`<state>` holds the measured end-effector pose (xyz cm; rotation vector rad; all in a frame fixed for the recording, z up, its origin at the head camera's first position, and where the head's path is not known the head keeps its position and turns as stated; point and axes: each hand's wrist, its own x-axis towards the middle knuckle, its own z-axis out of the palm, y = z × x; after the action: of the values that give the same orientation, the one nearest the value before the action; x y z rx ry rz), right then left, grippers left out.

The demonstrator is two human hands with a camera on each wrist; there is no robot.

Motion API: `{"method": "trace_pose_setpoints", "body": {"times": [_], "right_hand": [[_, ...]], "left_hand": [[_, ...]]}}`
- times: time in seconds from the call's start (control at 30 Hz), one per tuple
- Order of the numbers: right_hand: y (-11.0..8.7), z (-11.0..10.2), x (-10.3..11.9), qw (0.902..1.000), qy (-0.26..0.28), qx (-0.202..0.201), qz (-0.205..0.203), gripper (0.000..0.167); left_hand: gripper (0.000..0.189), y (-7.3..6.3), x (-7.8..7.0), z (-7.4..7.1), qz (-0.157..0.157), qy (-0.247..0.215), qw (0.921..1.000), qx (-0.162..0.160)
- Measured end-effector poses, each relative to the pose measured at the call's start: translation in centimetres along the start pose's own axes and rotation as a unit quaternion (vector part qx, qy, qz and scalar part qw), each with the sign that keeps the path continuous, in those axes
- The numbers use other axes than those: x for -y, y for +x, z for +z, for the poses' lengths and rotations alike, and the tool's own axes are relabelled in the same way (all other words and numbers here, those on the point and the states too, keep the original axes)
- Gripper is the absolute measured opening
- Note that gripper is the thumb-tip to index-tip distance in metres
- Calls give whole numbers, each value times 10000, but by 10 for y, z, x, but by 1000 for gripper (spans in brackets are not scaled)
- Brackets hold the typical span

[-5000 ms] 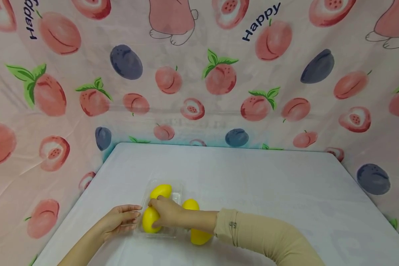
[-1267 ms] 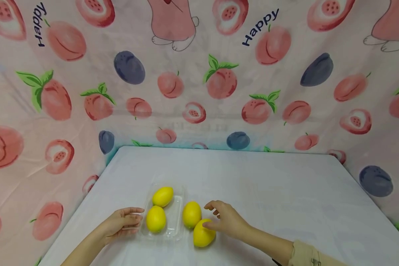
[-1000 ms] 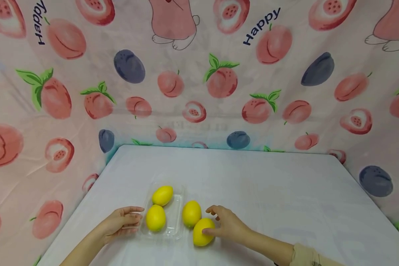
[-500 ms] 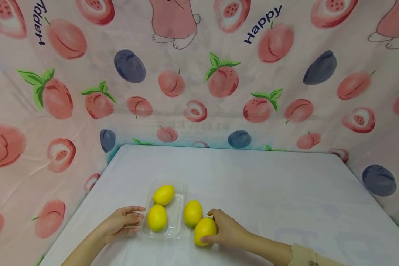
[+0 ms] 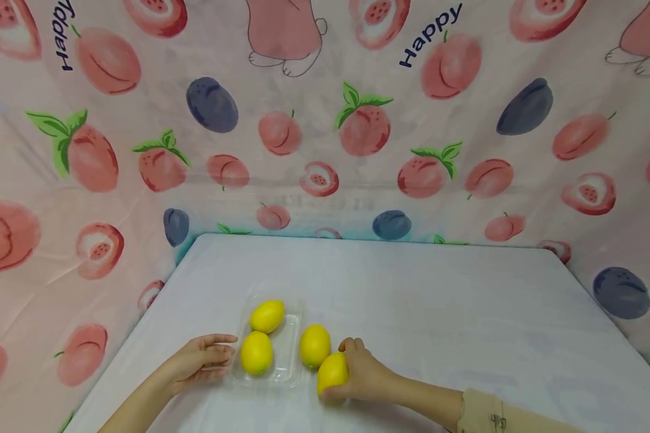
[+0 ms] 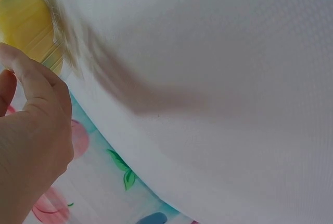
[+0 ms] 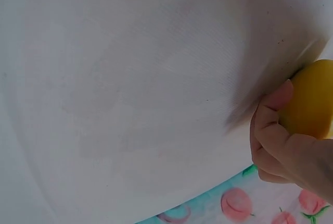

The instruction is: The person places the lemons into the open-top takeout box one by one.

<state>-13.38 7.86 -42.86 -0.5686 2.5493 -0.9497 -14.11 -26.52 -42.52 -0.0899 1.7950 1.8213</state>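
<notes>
My right hand (image 5: pixel 365 374) grips a yellow lemon (image 5: pixel 333 374) on the table, its thumb on the near side and its fingers round the far right side. In the right wrist view that lemon (image 7: pixel 312 99) sits against the fingers. Another lemon (image 5: pixel 315 346) lies just behind it, right of a clear plastic tray (image 5: pixel 287 355). Two more lemons lie in the tray's left half, one lemon (image 5: pixel 267 316) at the back and one lemon (image 5: pixel 257 353) in front. My left hand (image 5: pixel 203 361) holds nothing, its relaxed fingertips right at the tray's left edge.
The table (image 5: pixel 439 307) has a white cover. A pink fruit-print cloth (image 5: pixel 325 120) hangs behind it and down both sides. The left wrist view shows a yellow lemon (image 6: pixel 26 23) through the clear tray wall.
My right hand has left the lemon in the tray, moved right to the front loose lemon and closed round it. My left hand has stayed by the tray.
</notes>
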Motion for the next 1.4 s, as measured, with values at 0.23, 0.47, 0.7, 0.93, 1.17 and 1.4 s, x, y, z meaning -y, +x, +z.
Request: {"method": "trace_pose_setpoints", "body": {"times": [0.23,0.47,0.7,0.93,1.17,1.4], "right_hand": [[-1,-4,0,9998,173,-39,-82,64],[-3,-3,-3,9982,589,-15,-116,62],[-3,-5,-10,9928,1155,313,74,63],[-5,-9,-16,9890,1353,577,154,63],[-7,-16,-16,9854,1585,616,11,65],[-8,-21,-20,9851,1612,592,-46,69]], "left_hand": [[36,2,0,1,17,-19,10000,-32],[37,-1,3,0,10,65,10000,-33],[32,-1,4,0,8,-13,10000,-23],[29,0,6,0,49,-145,9998,88],[29,1,8,0,94,-138,9998,130],[29,2,8,1,88,-135,9998,128]]}}
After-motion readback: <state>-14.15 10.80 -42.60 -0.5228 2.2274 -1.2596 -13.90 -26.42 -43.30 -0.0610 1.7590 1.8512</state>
